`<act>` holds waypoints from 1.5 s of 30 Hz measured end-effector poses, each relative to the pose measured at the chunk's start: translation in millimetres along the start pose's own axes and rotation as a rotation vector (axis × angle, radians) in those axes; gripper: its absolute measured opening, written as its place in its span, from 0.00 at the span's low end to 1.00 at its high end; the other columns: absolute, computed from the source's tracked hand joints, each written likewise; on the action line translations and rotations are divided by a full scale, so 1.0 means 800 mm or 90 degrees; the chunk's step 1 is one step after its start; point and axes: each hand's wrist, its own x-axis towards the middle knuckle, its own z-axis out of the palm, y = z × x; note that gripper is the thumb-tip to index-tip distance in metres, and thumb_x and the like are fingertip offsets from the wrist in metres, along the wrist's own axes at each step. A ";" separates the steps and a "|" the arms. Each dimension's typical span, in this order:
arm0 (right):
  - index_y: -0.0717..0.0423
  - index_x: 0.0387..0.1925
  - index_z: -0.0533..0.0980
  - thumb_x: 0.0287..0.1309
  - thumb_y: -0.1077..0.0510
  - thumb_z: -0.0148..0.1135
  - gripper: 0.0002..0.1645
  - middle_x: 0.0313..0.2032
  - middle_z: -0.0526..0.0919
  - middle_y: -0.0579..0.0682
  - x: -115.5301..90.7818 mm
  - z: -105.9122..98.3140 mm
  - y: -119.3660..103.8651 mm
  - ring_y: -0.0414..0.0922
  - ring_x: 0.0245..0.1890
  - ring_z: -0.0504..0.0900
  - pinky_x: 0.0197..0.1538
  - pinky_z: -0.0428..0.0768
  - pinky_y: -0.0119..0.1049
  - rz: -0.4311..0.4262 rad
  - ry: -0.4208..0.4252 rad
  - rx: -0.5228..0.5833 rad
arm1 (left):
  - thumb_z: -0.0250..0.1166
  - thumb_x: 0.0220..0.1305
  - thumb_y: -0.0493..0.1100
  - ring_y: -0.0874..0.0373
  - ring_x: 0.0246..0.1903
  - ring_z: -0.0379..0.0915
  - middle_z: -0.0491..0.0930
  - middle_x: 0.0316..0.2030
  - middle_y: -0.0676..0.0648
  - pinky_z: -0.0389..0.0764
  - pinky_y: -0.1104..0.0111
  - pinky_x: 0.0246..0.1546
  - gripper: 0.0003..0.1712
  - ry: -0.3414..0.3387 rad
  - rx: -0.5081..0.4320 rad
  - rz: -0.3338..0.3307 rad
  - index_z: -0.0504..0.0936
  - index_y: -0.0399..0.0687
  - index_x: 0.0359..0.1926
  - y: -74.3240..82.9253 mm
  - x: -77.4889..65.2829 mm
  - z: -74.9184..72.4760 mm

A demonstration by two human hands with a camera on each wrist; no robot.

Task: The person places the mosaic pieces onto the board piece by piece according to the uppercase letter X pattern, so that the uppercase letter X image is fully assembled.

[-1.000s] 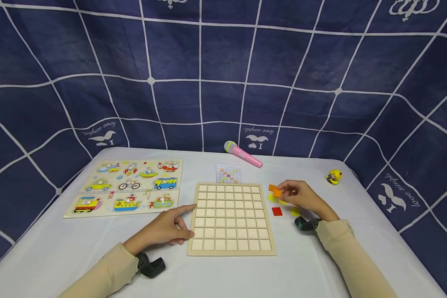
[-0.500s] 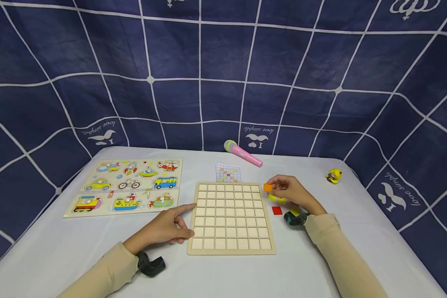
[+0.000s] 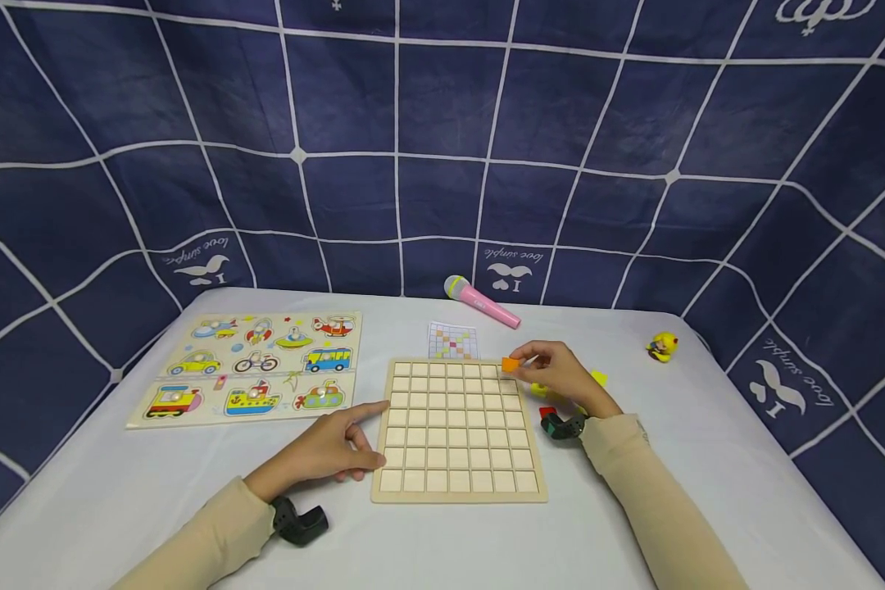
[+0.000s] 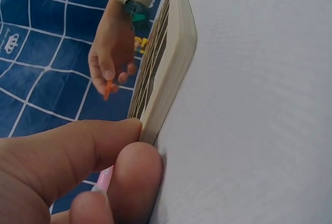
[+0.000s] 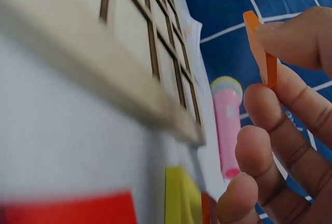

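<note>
My right hand pinches an orange square tile between thumb and fingertips. In the right wrist view this tile is tilted on edge and held in the air. The tile hovers over the far right corner of a wooden grid board of bare squares. Against the board's left rim, my left hand rests its extended index finger and thumb, the other fingers folded beneath. Yellow tiles and a red tile lie right of the board, partly hidden by my right hand and wrist.
A small printed colour-grid card lies behind the board. Further back is a pink toy microphone. A vehicle peg puzzle sits at the left. On the right stands a yellow figurine. A dark blue curtain hangs behind.
My right hand has moved left from the loose tiles to the board's far right corner, carrying the orange tile. My left hand stays on the board's left rim.
</note>
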 end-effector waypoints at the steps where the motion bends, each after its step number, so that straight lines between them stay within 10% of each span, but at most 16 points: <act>1: 0.70 0.53 0.84 0.64 0.65 0.72 0.18 0.47 0.87 0.62 0.002 0.002 -0.002 0.44 0.31 0.76 0.33 0.76 0.30 0.005 0.000 0.003 | 0.81 0.61 0.40 0.57 0.21 0.82 0.83 0.30 0.47 0.76 0.71 0.18 0.52 0.000 0.000 0.000 0.65 0.37 0.81 0.000 0.000 0.000; 45: 0.66 0.47 0.87 0.59 0.65 0.77 0.14 0.37 0.87 0.51 0.050 0.084 -0.048 0.40 0.30 0.79 0.42 0.79 0.32 -0.048 -0.063 -0.012 | 0.81 0.61 0.40 0.58 0.21 0.81 0.84 0.29 0.48 0.76 0.71 0.19 0.52 0.001 -0.004 -0.006 0.65 0.37 0.81 0.002 0.000 0.000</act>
